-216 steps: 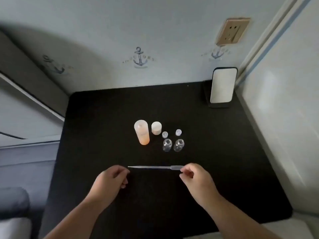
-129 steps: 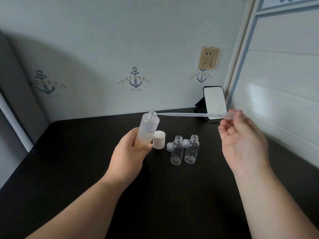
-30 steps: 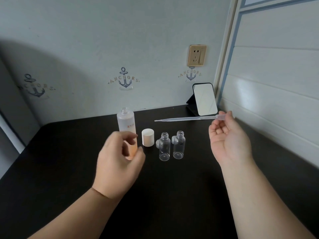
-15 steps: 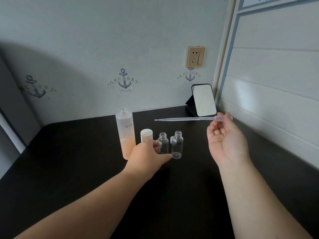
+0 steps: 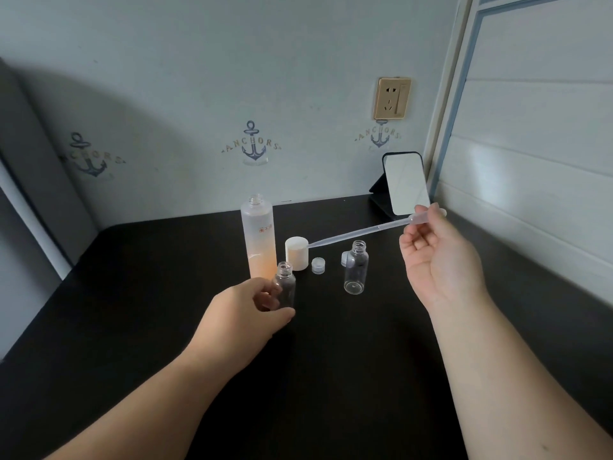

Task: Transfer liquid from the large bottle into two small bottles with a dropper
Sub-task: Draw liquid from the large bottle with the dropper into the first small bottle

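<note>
One small clear bottle [image 5: 285, 287] is gripped low on its body by the curled fingers and thumb of the left hand [image 5: 247, 312], and it is held upright, lifted toward the person and set apart from its twin. Half a second ago it was still standing beside the other small bottle [image 5: 355, 268], with the left hand only closing on it; a second ago that hand was in the air in front of the large bottle. The bulb of the dropper [image 5: 365, 231] is pinched between the thumb and fingertips of the right hand [image 5: 438, 257], palm turned up, as it was in the earlier frames, but the stem is now tilted downward so that its tip is seen against the white cap [image 5: 297, 253].

From this it is judged that a first receiving bottle has been chosen and is being brought under the tip; whether liquid is carried in the stem cannot be told.

The large bottle [image 5: 259, 239] is left standing uncapped behind the left hand, a frosted cylinder with an orange-pink liquid filling roughly its lower part. The two small bottles are of clear, glossy plastic with threaded necks, and both appear empty. A small translucent cap [image 5: 318, 265] lies between them on the matt black table [image 5: 132, 293]; a second one is half hidden behind the standing bottle. The dropper is a slender, translucent, soft-looking pipette. A small mirror [image 5: 406, 182] is propped at the back corner.
</note>
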